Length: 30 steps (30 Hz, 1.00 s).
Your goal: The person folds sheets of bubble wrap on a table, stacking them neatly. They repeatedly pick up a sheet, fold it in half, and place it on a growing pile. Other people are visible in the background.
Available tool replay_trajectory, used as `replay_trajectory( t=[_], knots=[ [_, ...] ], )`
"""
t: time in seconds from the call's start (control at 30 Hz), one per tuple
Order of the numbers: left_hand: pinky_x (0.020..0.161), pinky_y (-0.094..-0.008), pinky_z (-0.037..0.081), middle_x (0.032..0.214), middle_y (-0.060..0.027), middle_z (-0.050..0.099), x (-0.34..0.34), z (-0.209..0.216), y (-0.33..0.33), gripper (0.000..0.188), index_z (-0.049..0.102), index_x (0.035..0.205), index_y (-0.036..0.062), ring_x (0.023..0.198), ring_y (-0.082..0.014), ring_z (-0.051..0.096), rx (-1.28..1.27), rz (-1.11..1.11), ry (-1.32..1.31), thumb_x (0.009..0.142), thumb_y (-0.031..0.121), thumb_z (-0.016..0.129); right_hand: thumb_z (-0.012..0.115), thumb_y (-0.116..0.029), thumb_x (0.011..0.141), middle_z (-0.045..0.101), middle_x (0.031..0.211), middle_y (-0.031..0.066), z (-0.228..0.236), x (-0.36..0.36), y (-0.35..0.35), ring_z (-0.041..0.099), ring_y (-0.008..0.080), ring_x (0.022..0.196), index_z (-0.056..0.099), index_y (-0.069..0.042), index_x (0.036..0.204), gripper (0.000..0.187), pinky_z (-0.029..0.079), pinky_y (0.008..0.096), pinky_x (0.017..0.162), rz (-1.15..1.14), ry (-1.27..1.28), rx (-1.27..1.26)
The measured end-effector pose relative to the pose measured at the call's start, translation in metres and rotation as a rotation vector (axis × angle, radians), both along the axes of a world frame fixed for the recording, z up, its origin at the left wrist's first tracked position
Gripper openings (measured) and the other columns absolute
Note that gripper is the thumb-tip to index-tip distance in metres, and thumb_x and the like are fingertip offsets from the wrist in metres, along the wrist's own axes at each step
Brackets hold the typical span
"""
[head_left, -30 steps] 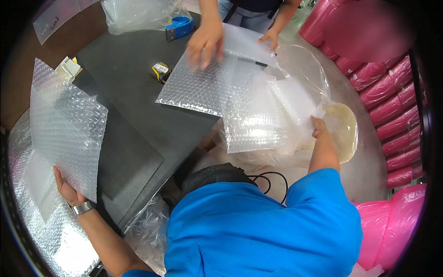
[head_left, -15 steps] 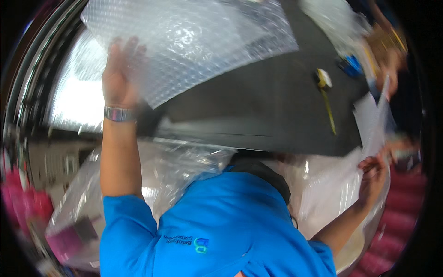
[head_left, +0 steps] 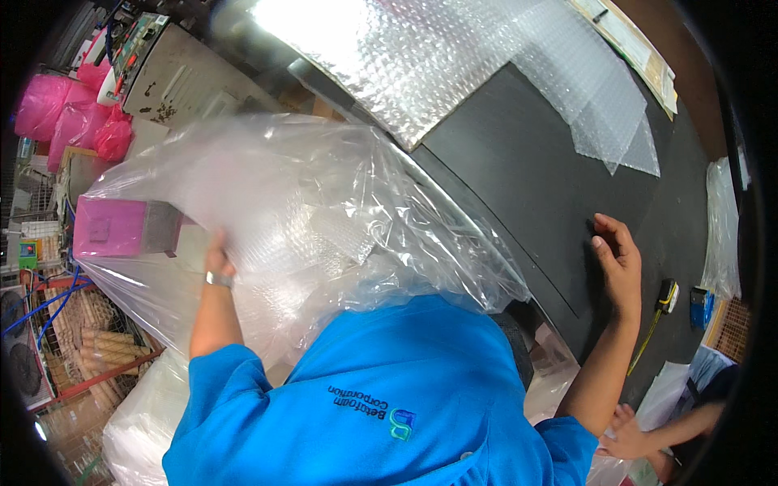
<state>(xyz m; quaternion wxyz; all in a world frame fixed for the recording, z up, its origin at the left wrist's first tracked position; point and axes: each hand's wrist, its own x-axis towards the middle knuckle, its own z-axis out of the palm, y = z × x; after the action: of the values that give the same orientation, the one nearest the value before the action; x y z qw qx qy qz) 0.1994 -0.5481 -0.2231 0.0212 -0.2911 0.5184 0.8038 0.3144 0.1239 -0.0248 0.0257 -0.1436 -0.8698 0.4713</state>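
Note:
My left hand [head_left: 219,257], with a watch on the wrist, is at the left edge of a bubble wrap sheet [head_left: 271,243], blurred by motion. Its thumb and forefinger look apart; the other fingers are hard to make out. That sheet lies over or inside a large clear plastic bag [head_left: 389,194] spread beside the table; which of the two I cannot tell. My right hand [head_left: 618,263] hovers over the black tabletop [head_left: 519,154], holding nothing, fingers loosely curled and apart. Past it lie a yellow-and-black tape measure [head_left: 667,296], partly pulled out, and a blue tool [head_left: 701,308].
Silvery bubble sheets [head_left: 413,65] and clear bubble wrap [head_left: 600,89] cover the table's far part. A pink-and-grey block [head_left: 126,227] is at the bag's left edge. Rolls in a rack [head_left: 101,348] stand lower left. Another person's hand [head_left: 628,437] is at lower right, near white sheets [head_left: 664,393].
My left hand has gone from the bubble wrap above the table to the plastic bag at the left. The right hand has come over the tabletop. The view has turned left.

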Motion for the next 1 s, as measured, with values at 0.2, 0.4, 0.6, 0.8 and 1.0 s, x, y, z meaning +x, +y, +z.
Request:
replay_trajectory(
  t=[0.2,0.4,0.6,0.8,1.0],
  knots=[
    [0.068,-0.0280,0.049,0.089,-0.0076,0.059,0.089,-0.072,0.027,0.022,0.054,0.093,0.0027,0.080,-0.0184,0.058,-0.210,0.341,-0.660,0.082,0.021,0.052,0.057,-0.012,0.078,0.054,0.098,0.0048,-0.011,0.005,0.000,0.049,0.0139,0.095,0.055,-0.003,0.107,0.030,0.036,0.0259,0.085,-0.112,0.034,-0.051],
    [0.071,-0.0364,0.045,0.096,-0.0120,0.058,0.012,-0.046,0.086,0.033,0.055,0.096,0.0009,0.084,-0.0265,0.056,-0.368,0.349,-0.776,0.075,0.026,0.050,0.057,-0.013,0.078,0.054,0.099,0.0051,-0.004,0.007,0.000,0.049,0.0147,0.096,0.055,-0.004,0.107,0.031,0.037,0.0268,0.085,-0.084,0.022,-0.044],
    [0.092,-0.0395,0.033,0.118,-0.0220,0.046,-0.050,-0.050,0.062,0.061,0.038,0.121,-0.0007,0.110,-0.0327,0.044,-0.583,0.874,-0.808,0.073,0.034,0.054,0.059,-0.018,0.077,0.052,0.106,0.0108,0.002,-0.007,0.024,0.050,0.0189,0.097,0.049,-0.005,0.114,0.040,0.038,0.0298,0.085,-0.187,0.078,-0.030],
    [0.102,-0.0458,0.016,0.134,-0.0305,0.018,-0.045,-0.004,0.057,0.081,0.017,0.134,0.0074,0.125,-0.0393,0.020,-1.678,0.326,-0.799,0.071,0.039,0.057,0.062,-0.030,0.075,0.043,0.120,0.0206,-0.003,-0.049,0.081,0.042,0.0264,0.112,0.034,-0.009,0.127,0.063,0.034,0.0355,0.092,-0.743,0.324,-0.288],
    [0.101,-0.0460,0.017,0.135,-0.0217,0.022,-0.065,0.103,0.132,0.070,0.022,0.132,0.0068,0.126,-0.0347,0.019,-1.800,0.377,0.022,0.075,0.029,0.056,0.064,-0.034,0.073,0.039,0.126,0.0207,-0.015,-0.093,0.121,0.033,0.0295,0.121,0.027,-0.013,0.132,0.072,0.025,0.0423,0.099,-0.916,0.274,0.140]
  ],
)
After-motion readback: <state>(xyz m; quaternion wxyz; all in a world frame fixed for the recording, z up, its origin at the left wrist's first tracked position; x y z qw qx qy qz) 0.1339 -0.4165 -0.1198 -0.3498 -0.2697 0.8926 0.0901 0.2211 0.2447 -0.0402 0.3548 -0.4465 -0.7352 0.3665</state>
